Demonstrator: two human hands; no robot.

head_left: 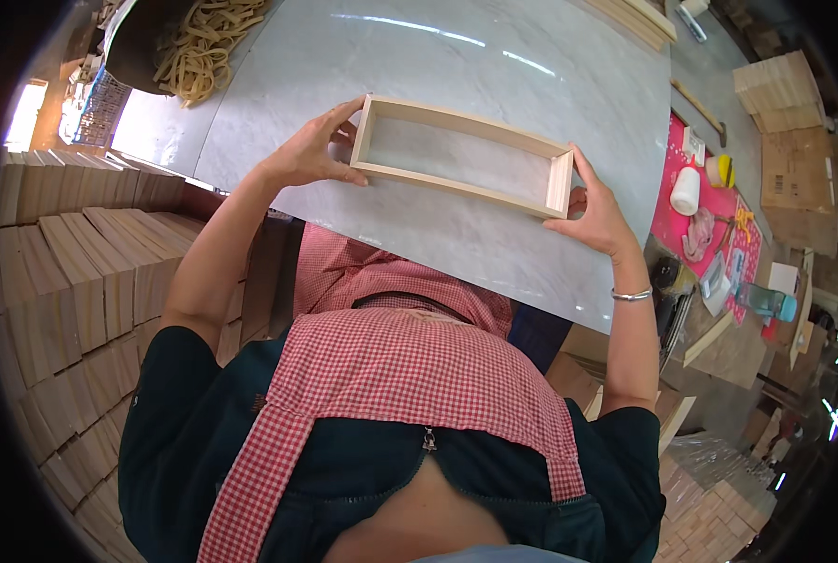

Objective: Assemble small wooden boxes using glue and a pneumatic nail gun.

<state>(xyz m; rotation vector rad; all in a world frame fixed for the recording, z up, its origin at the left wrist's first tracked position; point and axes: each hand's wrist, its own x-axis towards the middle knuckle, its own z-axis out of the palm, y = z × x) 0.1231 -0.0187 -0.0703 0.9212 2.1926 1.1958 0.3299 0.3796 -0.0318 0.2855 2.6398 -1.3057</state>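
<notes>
A long, shallow rectangular frame of pale wood lies over the grey marbled tabletop, and the grey surface shows through its middle. My left hand grips its left short end, thumb at the near corner and fingers at the far one. At the opposite short end, my right hand holds the frame the same way, with the thumb below and a finger up along the far corner. The frame tilts slightly down to the right. Whether its underside touches the table, I cannot tell.
Stacked wooden boards rise at the left. A container of rubber bands stands at the far left. Wood strips lie at the far right edge. Beyond the right edge, a pink surface carries a white bottle and a yellow tape roll.
</notes>
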